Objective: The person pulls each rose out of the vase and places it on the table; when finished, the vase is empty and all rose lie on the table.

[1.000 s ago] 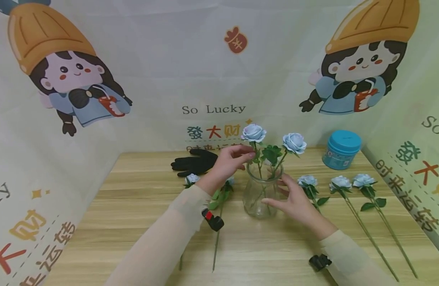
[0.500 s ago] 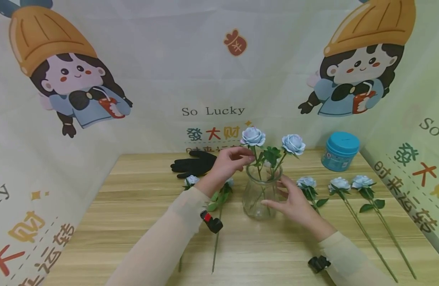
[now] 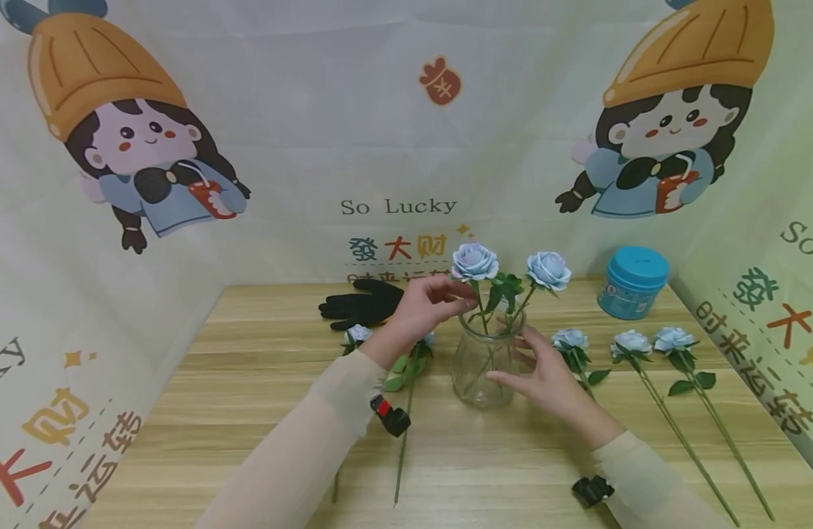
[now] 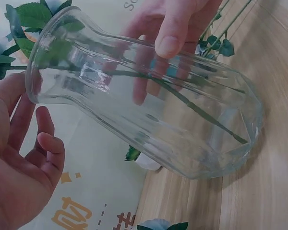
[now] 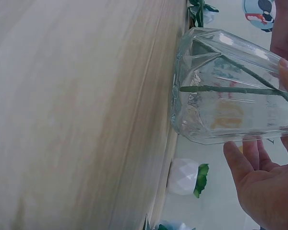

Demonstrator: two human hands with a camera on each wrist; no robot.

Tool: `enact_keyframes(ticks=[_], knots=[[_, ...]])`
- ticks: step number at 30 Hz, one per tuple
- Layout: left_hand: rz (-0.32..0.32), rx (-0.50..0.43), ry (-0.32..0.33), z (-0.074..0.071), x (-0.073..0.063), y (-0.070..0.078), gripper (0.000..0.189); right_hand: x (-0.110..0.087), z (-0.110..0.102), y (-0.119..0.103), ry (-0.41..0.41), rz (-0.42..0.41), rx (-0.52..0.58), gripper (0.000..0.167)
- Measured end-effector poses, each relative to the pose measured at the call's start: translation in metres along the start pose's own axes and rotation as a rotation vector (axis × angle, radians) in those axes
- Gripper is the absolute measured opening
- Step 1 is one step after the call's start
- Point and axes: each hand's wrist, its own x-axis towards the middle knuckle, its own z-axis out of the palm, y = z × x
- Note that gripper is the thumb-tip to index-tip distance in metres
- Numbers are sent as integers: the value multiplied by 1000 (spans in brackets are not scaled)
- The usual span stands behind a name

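Two pale blue roses stand in a clear glass vase, their green stems crossing inside it. My left hand is at the vase's rim and pinches the stem of the left rose; the second rose leans to the right. My right hand holds the vase's right side. From the left wrist view, its thumb lies on the near side of the glass and its fingers show through from behind. The vase base stands on the wooden table.
On the right lie several loose roses, with a blue lidded tub behind them. More roses lie under my left arm. A black glove rests at the back. The wrist views show a white faceted pot behind the vase.
The left rose's bloom sits slightly lower, and my left hand has come down a little with it. My right hand keeps its place on the vase.
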Motion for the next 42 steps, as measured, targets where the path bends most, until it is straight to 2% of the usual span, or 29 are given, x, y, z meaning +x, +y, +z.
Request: enact_keyframes(ticks=[6,9,12,15,19,26,34,42], knots=[[10,17,-13,0,-2,1,17,0,0,-1,1,-1,-2,75],[16,8,0,0,-2,1,16,0,1,-1,3,-3,1,74],[20,-6,41,0,-3,3,18,0,1,-1,6,-9,6,73],[18,-22,110,-2,-3,7,21,0,1,-1,9,-15,7,72],[35,-105,188,-7,-4,16,21,0,1,0,11,-19,6,72],[175,-189,280,-19,-5,42,6,0,2,0,12,-16,-4,72],[285,-234,357,-31,-8,76,19,0,2,0,11,-18,-4,74],[485,-296,405,-42,-13,104,31,0,2,2,18,-24,-17,71]])
